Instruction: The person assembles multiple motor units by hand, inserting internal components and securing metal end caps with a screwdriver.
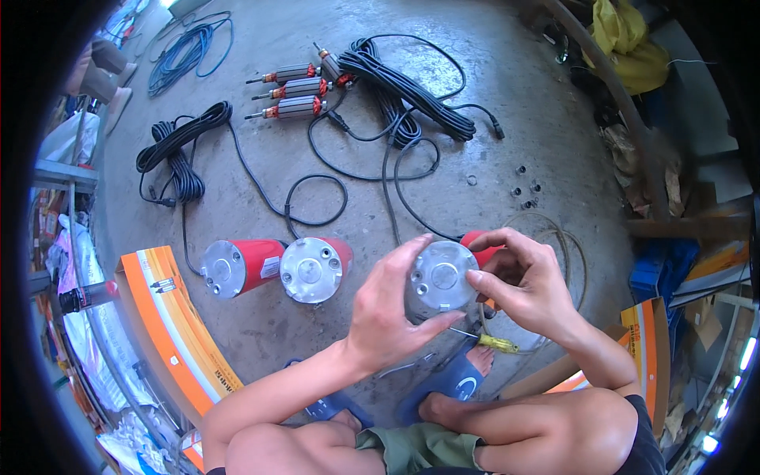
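Note:
A round silver metal end cap [445, 274] faces up on a motor housing, whose red body [484, 250] shows behind it. My left hand [386, 305] curls round the cap's left side, fingers at the top and thumb below. The thumb of my right hand [526, 285] presses at the cap's right edge, with the fingers bent close to it. Whatever small thing may be between these fingertips is hidden. To the left lie two similar red motor housings [260, 265] [336, 257] with silver caps. A yellow-handled screwdriver [499, 343] rests below my right hand, by my foot.
Several motor armatures [294, 107] lie beyond the housings, beside coiled black cables [408, 95]. Another black cable coil [186, 142] is at left. Small metal parts [518, 191] are scattered at right. Orange cardboard boxes [178, 324] flank my legs. A person's foot [119, 107] stands far left.

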Motion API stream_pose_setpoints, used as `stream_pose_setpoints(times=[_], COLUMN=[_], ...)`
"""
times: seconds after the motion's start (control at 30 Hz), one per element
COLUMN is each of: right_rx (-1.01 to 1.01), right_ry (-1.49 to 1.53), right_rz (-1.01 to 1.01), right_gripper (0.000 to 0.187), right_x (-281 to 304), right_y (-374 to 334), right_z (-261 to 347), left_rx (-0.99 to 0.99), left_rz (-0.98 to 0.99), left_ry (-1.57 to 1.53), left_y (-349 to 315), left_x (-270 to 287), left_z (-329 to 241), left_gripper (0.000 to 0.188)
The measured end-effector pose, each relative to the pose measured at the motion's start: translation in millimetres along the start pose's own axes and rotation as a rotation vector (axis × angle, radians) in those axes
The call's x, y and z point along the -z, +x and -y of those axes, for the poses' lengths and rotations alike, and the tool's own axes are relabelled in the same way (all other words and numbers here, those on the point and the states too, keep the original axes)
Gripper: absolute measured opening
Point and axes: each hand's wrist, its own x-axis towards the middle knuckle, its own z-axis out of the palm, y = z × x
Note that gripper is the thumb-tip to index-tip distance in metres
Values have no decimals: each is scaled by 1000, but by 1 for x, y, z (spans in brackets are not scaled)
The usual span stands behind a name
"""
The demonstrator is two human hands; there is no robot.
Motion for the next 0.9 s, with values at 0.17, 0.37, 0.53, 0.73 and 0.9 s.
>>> stream_pose_setpoints(times=[0.17,0.37,0.53,0.73,0.9], right_rx=[49,266,402,252,171], right_ry=[3,-330,-551,-377,-345], right_rz=[-7,-61,135,270,292], right_gripper=[28,17,23,19,20], right_x=[2,22,43,45,45], right_y=[-5,7,24,37,40], right_z=[0,2,-3,-8,-17], left_rx=[4,-25,-45,-39,-45], left_rz=[26,6,-2,-6,-3], left_ry=[-51,1,54,81,100], left_y=[-2,1,2,3,5], left_x=[-3,-5,-9,-12,-14], left_z=[0,-4,-8,-10,-10], left_gripper=[95,88,78,69,64])
